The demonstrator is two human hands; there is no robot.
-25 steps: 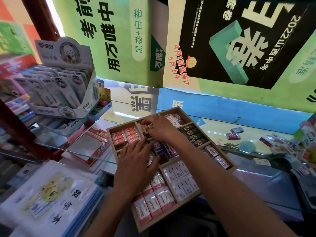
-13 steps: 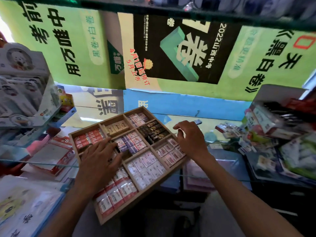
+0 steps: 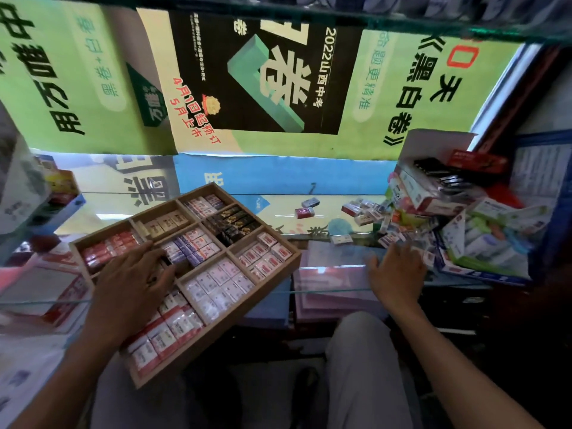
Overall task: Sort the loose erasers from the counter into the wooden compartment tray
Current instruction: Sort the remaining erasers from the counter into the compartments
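The left hand [image 3: 133, 283] lies flat on the wooden compartment tray [image 3: 280, 274], its grip spread with straight fingers pressing on the packed erasers of the middle compartments, red-wrapped ones just beyond its fingertips and white-and-red ones under its wrist. Right of that grip, past the tray's edge, the right hand [image 3: 394, 270] rests palm down on the glass surface [image 3: 278, 219], its grip also spread and holding nothing. The loose erasers [image 3: 365, 213] lie scattered just beyond and above its fingertips, beside a heap of stationery boxes [image 3: 464, 218] further right.
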